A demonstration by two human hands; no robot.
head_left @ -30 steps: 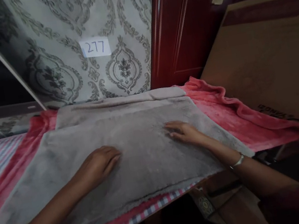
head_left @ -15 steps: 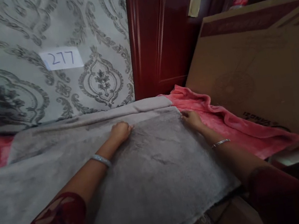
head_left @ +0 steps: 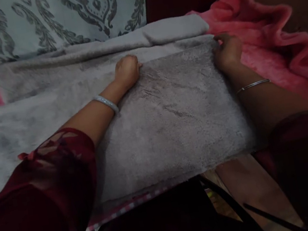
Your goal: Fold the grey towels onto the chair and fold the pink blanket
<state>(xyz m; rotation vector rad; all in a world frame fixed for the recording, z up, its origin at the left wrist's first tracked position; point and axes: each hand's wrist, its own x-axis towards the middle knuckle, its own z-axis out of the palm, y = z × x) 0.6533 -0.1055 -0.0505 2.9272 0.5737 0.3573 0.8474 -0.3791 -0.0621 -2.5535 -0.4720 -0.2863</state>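
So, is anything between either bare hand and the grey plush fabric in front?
Nothing visible is in the way: the bare left hand is on the grey plush fabric along its upper layer's far edge, the bare right hand at that layer's far right corner. The bright pink plush fabric lies beside that corner, not between.

dim light, soft detail, dark lower corners.

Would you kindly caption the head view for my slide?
Left hand and right hand grip the top layer of gray cloth.
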